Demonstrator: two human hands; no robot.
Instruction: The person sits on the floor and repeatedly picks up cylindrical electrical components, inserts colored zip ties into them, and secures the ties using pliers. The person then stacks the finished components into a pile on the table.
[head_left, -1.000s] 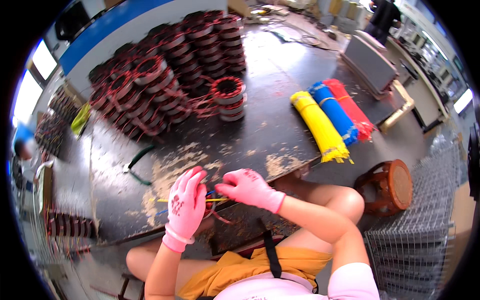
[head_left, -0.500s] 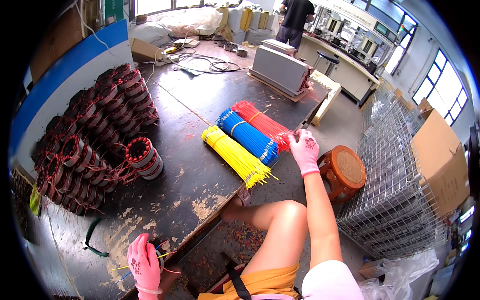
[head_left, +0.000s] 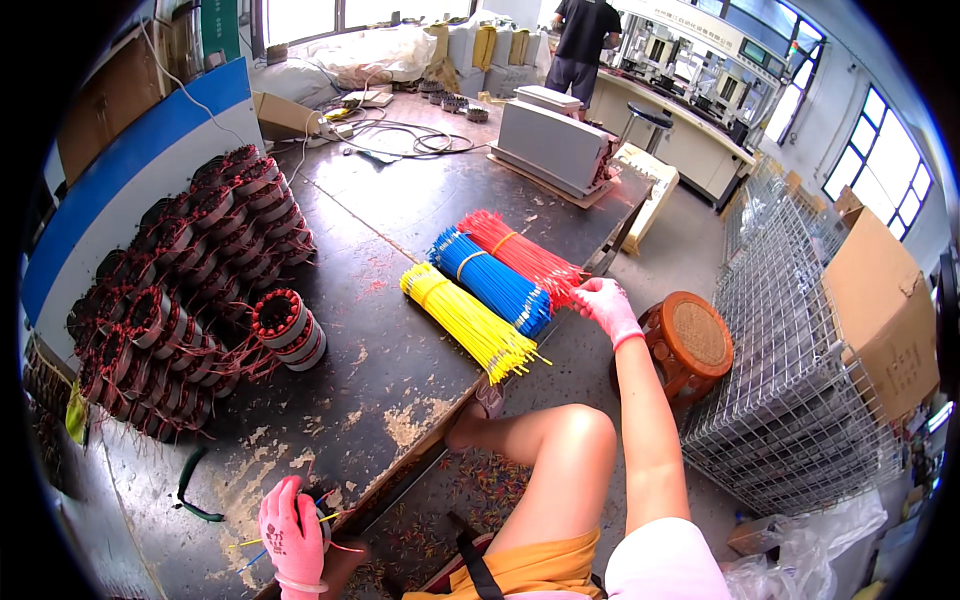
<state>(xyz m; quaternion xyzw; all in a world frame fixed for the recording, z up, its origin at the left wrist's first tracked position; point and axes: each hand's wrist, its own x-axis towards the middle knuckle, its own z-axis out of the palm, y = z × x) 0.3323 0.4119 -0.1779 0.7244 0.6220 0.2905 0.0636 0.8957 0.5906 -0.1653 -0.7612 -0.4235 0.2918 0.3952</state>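
My left hand (head_left: 289, 532), in a pink glove, is closed at the table's near edge on several thin wires (head_left: 326, 517); yellow, blue and red ends stick out on both sides of it. What else lies under that palm is hidden. At the near end of a bundle of red wires (head_left: 515, 244), my right hand (head_left: 606, 306), also in pink, has thumb and fingers pinched on the wire ends. A bundle of blue wires (head_left: 490, 278) and a bundle of yellow wires (head_left: 470, 318) lie beside the red one, each tied with a band.
Stacked motor stators (head_left: 190, 270) with red windings fill the table's left side, with a separate stator stack (head_left: 289, 328) before them. Dark-green-handled snips (head_left: 190, 490) lie near my left hand. A grey bin (head_left: 552, 145) stands far back. A wooden stool (head_left: 690, 340) and wire cage (head_left: 790, 340) stand right.
My right hand has shifted slightly down and left at the red bundle, its fingers now drawn into a pinch at the wire ends. My left hand keeps its hold with little movement.
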